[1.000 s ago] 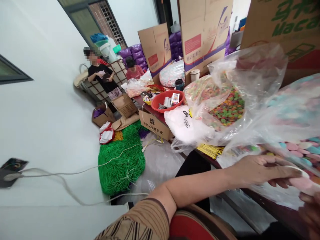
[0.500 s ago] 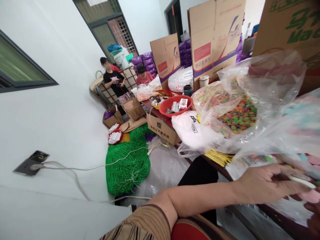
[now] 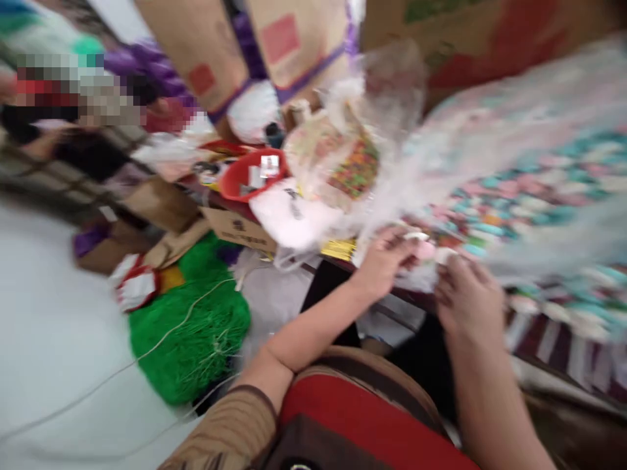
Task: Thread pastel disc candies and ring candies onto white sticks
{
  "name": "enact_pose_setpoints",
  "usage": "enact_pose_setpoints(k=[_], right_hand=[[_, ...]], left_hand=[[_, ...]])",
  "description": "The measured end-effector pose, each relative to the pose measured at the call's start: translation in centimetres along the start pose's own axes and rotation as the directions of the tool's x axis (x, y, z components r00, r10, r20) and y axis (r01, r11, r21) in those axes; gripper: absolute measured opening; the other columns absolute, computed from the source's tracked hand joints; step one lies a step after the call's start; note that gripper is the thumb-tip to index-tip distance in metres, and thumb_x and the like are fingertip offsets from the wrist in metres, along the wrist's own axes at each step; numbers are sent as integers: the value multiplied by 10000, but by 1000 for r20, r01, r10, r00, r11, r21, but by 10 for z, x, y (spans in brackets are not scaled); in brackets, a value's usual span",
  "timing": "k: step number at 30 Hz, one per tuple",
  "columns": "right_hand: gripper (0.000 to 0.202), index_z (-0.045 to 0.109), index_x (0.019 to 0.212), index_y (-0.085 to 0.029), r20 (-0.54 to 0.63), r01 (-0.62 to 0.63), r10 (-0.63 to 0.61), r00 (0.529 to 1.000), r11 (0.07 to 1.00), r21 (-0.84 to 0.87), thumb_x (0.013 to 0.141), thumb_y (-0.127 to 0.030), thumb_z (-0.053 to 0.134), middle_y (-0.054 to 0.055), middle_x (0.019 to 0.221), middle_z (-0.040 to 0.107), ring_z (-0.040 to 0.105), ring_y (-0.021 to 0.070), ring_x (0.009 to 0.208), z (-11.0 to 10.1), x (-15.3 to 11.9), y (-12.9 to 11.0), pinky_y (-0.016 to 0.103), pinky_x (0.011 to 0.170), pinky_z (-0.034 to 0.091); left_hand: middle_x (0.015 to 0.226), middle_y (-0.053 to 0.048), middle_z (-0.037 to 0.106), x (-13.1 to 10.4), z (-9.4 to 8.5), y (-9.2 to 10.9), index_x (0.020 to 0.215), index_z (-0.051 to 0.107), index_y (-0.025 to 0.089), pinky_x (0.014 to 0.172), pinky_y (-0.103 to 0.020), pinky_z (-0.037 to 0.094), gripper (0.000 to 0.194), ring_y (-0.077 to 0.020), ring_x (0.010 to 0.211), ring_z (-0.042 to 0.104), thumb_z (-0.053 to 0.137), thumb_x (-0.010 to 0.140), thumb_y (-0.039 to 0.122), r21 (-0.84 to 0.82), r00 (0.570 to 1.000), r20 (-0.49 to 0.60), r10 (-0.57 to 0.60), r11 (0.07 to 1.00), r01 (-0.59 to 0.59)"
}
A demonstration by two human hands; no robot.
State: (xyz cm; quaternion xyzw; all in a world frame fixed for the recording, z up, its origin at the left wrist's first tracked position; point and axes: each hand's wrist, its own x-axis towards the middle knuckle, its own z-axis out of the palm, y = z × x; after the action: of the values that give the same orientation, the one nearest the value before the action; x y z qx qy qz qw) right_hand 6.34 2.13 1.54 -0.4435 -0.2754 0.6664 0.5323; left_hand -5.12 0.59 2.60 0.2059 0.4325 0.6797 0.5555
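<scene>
My left hand (image 3: pixel 386 260) is closed with pale pieces at its fingertips, among them a pink candy-like piece (image 3: pixel 425 250). Close by on the right, my right hand (image 3: pixel 470 287) has its fingers pinched at a small white piece (image 3: pixel 445 254). Blur hides whether these pieces are joined. Just beyond both hands, a large clear plastic bag lies open on the table, with pink, white and teal candy-like pieces (image 3: pixel 524 189) spread in it. More such pieces lie along the table edge to the right of my right hand.
A clear bag of coloured rings (image 3: pixel 355 171), a white bag (image 3: pixel 294 212) and a red basin (image 3: pixel 252 175) with small packs stand further left on the table. Tall cartons (image 3: pixel 304 39) line the back. Green netting (image 3: pixel 191 326) and a cable lie at left. Two people are beyond.
My view has swung right and down, so the scene has shifted left. My right hand, barely showing at the edge before, is now fully visible beside my left hand.
</scene>
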Motion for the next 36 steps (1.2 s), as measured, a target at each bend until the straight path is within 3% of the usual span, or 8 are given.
enact_pose_setpoints(k=[5,10,14,19,22,25,29,36], right_hand=[[529,632,786,-200,10,57,-57,998,998,-30,595,-571,958,-88,571,538,252,11,379,-7,0,10,199,370,160],[406,655,828,-217,71,117,-111,991,990,-80,748,-548,875,-60,673,571,274,38,439,-16,-13,8,231,399,199],[367,683,980,-229,66,126,-119,991,985,-118,735,-417,881,-83,650,532,290,54,467,-16,-12,10,228,415,204],[398,634,887,-205,122,-40,38,992,999,13,661,-394,902,-107,588,480,176,10,406,-20,-12,5,207,388,111],[383,600,835,-203,163,-78,70,984,996,45,665,-382,894,-101,586,480,168,2,408,-24,-16,0,191,387,102],[358,601,846,-209,164,-57,48,985,997,52,676,-357,879,-95,602,490,170,3,413,-26,-19,-4,190,389,91],[361,629,903,-213,124,-26,18,992,998,58,674,-347,874,-90,616,526,167,1,402,-28,-17,-6,201,392,69],[404,643,964,-216,89,-21,20,996,1000,18,697,-380,898,-100,621,522,204,1,393,-28,-16,-2,207,396,103]], left_hand=[[698,68,656,6,-4,-21,945,694,210,538,-195,426,423,-46,551,533,937,697,453,153,989,140,48,986,-70],[702,70,638,5,2,-26,944,675,213,549,-206,443,411,-54,568,531,912,746,484,228,989,131,66,969,-95],[724,66,645,4,4,-23,915,660,216,533,-206,435,388,-52,556,523,899,771,486,206,991,132,9,978,-36],[643,61,608,21,0,-19,911,681,209,511,-209,417,326,-59,518,517,825,860,496,201,991,131,9,979,-35],[613,61,599,45,-2,-15,1053,734,219,511,-200,416,257,-63,515,514,779,916,432,262,991,121,60,961,-91],[858,20,751,58,-2,-8,1315,708,301,558,-192,461,427,-71,622,611,791,897,326,360,987,143,74,925,-121],[1177,-49,781,41,-1,-1,1315,735,288,662,-225,529,451,-133,853,720,796,880,391,396,961,277,-19,913,-96],[1134,-34,788,12,-13,-15,1049,846,274,975,-297,532,340,-164,1043,705,877,790,493,425,903,428,-26,888,-176]])
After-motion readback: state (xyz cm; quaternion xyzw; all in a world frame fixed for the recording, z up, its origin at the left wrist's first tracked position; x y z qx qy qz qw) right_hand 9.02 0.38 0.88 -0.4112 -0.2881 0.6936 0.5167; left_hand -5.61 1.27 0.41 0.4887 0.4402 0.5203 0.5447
